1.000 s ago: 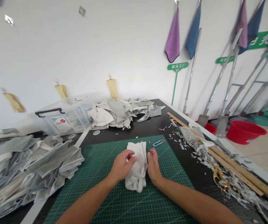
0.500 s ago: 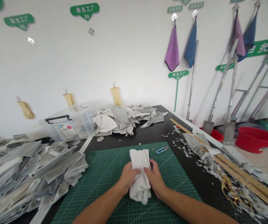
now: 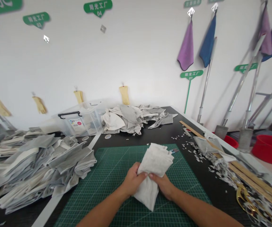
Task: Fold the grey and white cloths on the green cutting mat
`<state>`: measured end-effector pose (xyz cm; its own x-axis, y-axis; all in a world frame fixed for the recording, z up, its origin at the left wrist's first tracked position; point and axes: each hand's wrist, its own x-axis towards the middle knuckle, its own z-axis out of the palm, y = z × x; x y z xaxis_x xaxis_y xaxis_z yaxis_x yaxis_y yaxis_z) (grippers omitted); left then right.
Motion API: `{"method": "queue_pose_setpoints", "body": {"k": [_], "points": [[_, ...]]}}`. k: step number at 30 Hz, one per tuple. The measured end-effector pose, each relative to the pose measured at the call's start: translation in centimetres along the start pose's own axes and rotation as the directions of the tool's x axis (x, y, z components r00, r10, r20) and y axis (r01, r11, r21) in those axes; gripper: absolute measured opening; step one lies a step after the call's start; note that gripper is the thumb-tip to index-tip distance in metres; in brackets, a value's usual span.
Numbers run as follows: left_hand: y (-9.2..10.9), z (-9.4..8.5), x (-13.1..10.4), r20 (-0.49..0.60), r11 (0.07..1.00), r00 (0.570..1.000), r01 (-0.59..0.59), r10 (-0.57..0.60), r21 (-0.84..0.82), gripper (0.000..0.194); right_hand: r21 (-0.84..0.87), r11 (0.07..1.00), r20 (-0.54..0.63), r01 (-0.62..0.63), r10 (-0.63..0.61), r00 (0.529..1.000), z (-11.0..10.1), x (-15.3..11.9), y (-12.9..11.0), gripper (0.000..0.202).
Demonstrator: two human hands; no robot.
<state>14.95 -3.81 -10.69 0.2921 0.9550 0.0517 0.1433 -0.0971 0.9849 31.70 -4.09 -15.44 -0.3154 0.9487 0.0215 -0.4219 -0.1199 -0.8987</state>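
Note:
A folded, layered off-white cloth (image 3: 156, 160) is held tilted above the green cutting mat (image 3: 112, 164), its upper end leaning right. My left hand (image 3: 134, 180) grips its left side, thumb pressed on the front face. On the opposite side my right hand (image 3: 163, 186) is closed round it, thumb meeting the other thumb near the middle. Fingers behind the cloth are hidden. Just past the cloth's upper right corner shows part of a small blue cutter (image 3: 174, 151), mostly covered.
Grey and white cloths (image 3: 43, 167) are heaped at the left. Behind stand a clear plastic box (image 3: 79, 121) and another cloth pile (image 3: 124, 118). Along the right lie wooden rulers (image 3: 256, 179), white scraps (image 3: 217, 165) and gold-handled scissors (image 3: 243, 195). A red basin (image 3: 270, 149) is beyond the table edge.
The cloth has gone from upright to tilted right, showing a greyer face and layered edges. It now covers most of the blue cutter. Both hands have closed in together; the view has swung left.

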Motion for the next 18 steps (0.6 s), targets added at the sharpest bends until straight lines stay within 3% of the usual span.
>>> {"method": "queue_pose_setpoints", "body": {"k": [2,5,11,14,18], "points": [[-0.4,0.0,-0.2,0.015,0.996,1.0,0.009,-0.007,-0.091,0.052,0.018,1.0,-0.064,0.019,-0.018,0.998,0.3,0.1,0.1,0.05],[-0.6,0.2,-1.1,0.128,0.971,0.992,0.023,0.008,-0.236,0.073,0.021,1.0,-0.139,0.022,-0.019,0.99,0.5,0.2,0.2,0.056],[-0.9,-0.7,-2.2,0.164,0.969,0.986,0.063,-0.024,-0.239,0.05,0.0,1.0,-0.07,-0.018,0.018,0.997,0.6,0.4,0.4,0.055],[0.2,-3.0,-2.0,0.162,0.994,0.986,0.043,-0.027,-0.1,0.04,0.044,0.999,-0.009,-0.019,0.019,1.0,0.6,0.8,0.4,0.044],[3.6,-8.2,-0.8,0.063,0.995,0.997,-0.051,0.046,0.086,0.034,0.064,0.997,0.06,-0.045,0.041,0.997,0.5,1.4,0.0,0.038]]}}
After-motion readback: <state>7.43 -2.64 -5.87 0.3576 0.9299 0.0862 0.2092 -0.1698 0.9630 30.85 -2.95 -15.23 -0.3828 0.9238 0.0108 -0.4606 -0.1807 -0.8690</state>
